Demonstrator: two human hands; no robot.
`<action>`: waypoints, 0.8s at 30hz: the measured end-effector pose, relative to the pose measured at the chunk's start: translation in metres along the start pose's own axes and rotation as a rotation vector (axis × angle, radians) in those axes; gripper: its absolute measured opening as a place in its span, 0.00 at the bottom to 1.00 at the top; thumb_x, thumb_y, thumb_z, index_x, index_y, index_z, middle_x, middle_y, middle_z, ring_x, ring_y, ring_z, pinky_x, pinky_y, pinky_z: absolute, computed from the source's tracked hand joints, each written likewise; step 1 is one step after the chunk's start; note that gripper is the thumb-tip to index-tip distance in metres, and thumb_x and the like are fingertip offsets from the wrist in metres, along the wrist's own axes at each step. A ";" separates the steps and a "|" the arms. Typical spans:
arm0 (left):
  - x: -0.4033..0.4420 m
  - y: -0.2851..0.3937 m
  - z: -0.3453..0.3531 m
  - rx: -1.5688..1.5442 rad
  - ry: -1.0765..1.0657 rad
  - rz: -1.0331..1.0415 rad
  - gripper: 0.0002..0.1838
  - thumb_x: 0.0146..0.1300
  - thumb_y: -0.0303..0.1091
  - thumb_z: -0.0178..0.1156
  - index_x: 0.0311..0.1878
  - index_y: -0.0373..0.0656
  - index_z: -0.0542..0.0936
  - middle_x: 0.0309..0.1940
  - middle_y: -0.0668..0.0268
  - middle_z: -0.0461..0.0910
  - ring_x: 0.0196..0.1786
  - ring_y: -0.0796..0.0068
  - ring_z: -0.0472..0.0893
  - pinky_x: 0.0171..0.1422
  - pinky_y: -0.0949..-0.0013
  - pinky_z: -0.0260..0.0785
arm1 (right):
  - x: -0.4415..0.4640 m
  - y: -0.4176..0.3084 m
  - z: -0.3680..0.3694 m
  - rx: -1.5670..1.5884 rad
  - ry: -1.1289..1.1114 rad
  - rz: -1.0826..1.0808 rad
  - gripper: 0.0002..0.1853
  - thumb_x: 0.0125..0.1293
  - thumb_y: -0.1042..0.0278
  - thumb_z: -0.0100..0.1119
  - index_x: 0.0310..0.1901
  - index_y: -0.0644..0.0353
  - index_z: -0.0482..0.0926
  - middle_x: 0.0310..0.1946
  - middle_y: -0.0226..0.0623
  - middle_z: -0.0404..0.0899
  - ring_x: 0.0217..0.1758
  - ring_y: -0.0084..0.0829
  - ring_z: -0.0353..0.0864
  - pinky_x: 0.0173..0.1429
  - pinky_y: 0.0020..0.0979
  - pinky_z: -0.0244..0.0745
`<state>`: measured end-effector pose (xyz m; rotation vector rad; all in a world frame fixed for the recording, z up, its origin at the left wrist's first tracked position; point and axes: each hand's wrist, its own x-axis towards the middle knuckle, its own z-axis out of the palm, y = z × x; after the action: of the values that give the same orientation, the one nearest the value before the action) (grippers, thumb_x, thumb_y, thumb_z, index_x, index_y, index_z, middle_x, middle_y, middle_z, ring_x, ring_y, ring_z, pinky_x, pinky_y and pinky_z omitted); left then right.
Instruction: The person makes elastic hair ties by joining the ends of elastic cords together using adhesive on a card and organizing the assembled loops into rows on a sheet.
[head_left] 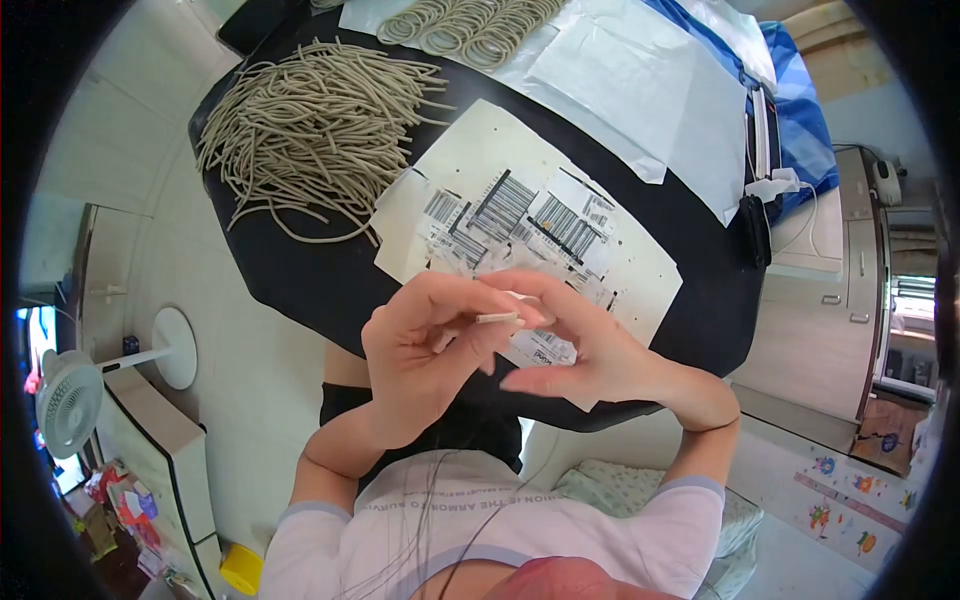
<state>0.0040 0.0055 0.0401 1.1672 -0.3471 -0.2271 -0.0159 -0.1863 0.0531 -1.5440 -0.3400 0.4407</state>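
Both my hands are raised over the near edge of the black table, fingertips meeting. My left hand (pixel 425 350) is closed in a pinch, thumb against fingers, on a short beige piece of cord (pixel 497 318); the rest of the piece is hidden by the fingers. From the other side my right hand (pixel 595 345) reaches in with curved fingers touching the left fingertips. Its thumb stands well apart from them. Below the hands lies a cream board (pixel 640 275) with barcode labels (pixel 505 205) stuck on it.
A large heap of beige cords (pixel 310 130) covers the table's far left. Rows of beige cord rings (pixel 460 30) lie on white sheets (pixel 610 80) at the back. A device with a white cable (pixel 775 187) stands at the right edge. A fan (pixel 70 400) is on the left.
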 end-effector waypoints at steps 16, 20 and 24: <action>-0.004 -0.012 -0.005 -0.209 0.066 -0.096 0.08 0.67 0.22 0.62 0.47 0.31 0.80 0.39 0.56 0.85 0.39 0.72 0.86 0.41 0.75 0.78 | -0.003 0.002 -0.021 0.234 0.049 0.143 0.18 0.65 0.80 0.63 0.56 0.63 0.75 0.49 0.36 0.79 0.52 0.26 0.81 0.58 0.29 0.77; -0.009 -0.015 -0.006 -0.201 0.083 -0.146 0.05 0.66 0.24 0.62 0.42 0.33 0.79 0.34 0.56 0.85 0.32 0.71 0.86 0.34 0.76 0.77 | -0.003 -0.004 -0.036 0.360 0.144 0.056 0.10 0.61 0.83 0.66 0.44 0.65 0.82 0.42 0.37 0.81 0.43 0.24 0.83 0.50 0.27 0.80; -0.011 -0.020 -0.007 -0.252 0.011 -0.147 0.05 0.65 0.25 0.63 0.40 0.34 0.78 0.30 0.55 0.85 0.28 0.70 0.85 0.28 0.76 0.77 | -0.002 0.004 -0.042 0.384 0.055 -0.115 0.11 0.59 0.82 0.68 0.44 0.66 0.82 0.40 0.38 0.82 0.39 0.25 0.84 0.46 0.26 0.81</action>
<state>-0.0033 0.0080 0.0179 0.9446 -0.2153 -0.3817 0.0020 -0.2245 0.0489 -1.1543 -0.2809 0.3496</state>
